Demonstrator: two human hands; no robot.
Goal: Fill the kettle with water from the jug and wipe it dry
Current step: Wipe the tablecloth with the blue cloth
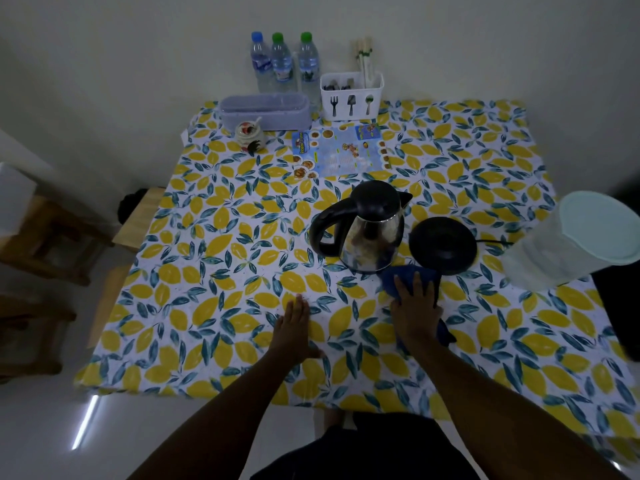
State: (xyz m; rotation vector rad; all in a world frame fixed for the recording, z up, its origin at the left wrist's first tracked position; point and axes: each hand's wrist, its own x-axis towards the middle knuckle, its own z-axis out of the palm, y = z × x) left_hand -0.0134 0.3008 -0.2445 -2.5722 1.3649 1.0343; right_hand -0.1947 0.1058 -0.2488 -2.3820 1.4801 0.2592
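A steel kettle (369,233) with a black lid and handle stands on the lemon-print tablecloth (214,271), off its round black base (443,244), which lies just to its right. A clear plastic jug (568,240) with a pale green lid stands at the table's right edge. My right hand (415,306) lies flat on a dark blue cloth (412,277) in front of the kettle, pressing it on the table. To the left, my left hand (294,327) rests flat on the tablecloth with nothing in it, its fingers straight.
At the back stand three water bottles (284,64), a white cutlery holder (351,95), a lilac lidded box (265,110), a small ceramic jar (250,135) and a blue menu sheet (341,152). Wooden stools (52,233) stand left of the table.
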